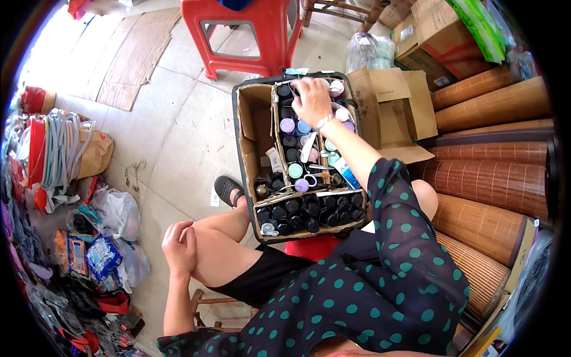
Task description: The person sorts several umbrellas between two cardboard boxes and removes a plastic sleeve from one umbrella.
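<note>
In front of me stands a black-rimmed case (237, 128) divided by cardboard strips. Its larger section holds upright bottles or cups with round lids, among them a purple lid (287, 125), a mint lid (295, 171) and a white lid (342, 114). My right hand (312, 100) is over the far rows, fingers bent down among dark lids; what they grip is hidden. A row of black lids (311, 205) fills the near section. A lilac lid with a ring (302, 185) lies across the middle. My left hand (179, 247) rests on my knee, fingers loosely laid, holding nothing.
A red plastic stool (238, 35) stands beyond the case. To the right are an open cardboard box (395, 110) and rolled bamboo mats (476, 172). Hangers (62, 143) and bagged goods (116, 211) crowd the left. Flattened cardboard (134, 56) lies on the tiled floor.
</note>
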The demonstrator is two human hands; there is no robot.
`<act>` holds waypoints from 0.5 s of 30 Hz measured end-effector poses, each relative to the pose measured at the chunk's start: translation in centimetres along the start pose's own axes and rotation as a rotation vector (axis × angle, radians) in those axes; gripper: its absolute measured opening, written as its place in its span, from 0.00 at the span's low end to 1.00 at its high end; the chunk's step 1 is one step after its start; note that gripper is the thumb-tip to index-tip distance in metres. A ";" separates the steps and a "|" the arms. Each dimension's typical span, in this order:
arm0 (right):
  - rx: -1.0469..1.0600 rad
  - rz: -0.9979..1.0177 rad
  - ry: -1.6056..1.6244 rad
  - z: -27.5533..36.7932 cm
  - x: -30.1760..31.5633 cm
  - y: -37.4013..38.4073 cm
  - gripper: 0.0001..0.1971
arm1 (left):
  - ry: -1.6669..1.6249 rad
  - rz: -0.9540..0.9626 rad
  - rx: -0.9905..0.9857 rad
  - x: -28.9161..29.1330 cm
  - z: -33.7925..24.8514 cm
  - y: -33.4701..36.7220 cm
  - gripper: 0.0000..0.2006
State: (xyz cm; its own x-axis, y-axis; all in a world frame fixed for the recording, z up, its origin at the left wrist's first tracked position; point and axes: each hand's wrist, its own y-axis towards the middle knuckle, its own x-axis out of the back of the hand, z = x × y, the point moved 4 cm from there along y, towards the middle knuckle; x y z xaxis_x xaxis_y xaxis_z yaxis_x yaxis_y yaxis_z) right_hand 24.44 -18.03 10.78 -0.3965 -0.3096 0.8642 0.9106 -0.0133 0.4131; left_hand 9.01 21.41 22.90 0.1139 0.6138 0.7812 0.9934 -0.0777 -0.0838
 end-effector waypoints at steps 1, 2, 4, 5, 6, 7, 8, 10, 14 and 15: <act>-0.078 -0.011 -0.054 -0.7 0.1 0.9 0.15 | -0.005 -0.003 -0.007 0.0 0.0 0.0 0.05; -0.228 0.125 -0.058 -2.1 -1.4 1.4 0.16 | -0.006 -0.002 -0.006 0.1 -0.1 -0.1 0.05; -0.330 0.301 -0.071 -3.1 -2.6 1.5 0.19 | 0.039 -0.001 -0.038 0.2 -0.4 0.1 0.05; -0.198 0.288 -0.050 -3.6 -3.8 0.9 0.18 | 0.037 -0.005 -0.041 0.2 -0.4 0.2 0.05; -0.172 0.287 -0.049 -3.4 -3.8 0.5 0.17 | 0.026 -0.007 -0.021 0.2 -0.2 0.1 0.05; -0.147 0.287 -0.049 -3.3 -3.7 0.0 0.17 | 0.015 -0.008 -0.002 0.2 0.0 0.1 0.05; -0.111 0.281 -0.048 -3.3 -3.6 0.0 0.18 | 0.016 -0.013 0.001 0.2 -0.1 0.2 0.05; -0.102 0.299 -0.050 -3.6 -3.4 0.1 0.18 | -0.007 0.001 0.017 0.3 -0.4 0.4 0.06; -0.335 0.373 -0.053 -2.9 -3.4 2.7 0.23 | 0.011 0.034 0.048 0.5 -0.3 0.5 0.06; -0.396 0.380 -0.071 -2.9 -3.5 3.2 0.24 | 0.023 0.036 0.034 0.4 -0.2 0.5 0.06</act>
State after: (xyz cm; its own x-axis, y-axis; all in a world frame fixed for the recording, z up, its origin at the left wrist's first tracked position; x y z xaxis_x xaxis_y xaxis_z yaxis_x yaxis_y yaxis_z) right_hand 29.09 -19.80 8.27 -0.0254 -0.2975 0.9544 0.9599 -0.2740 -0.0599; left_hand 9.56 21.43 23.33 0.1500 0.5931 0.7910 0.9885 -0.0728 -0.1328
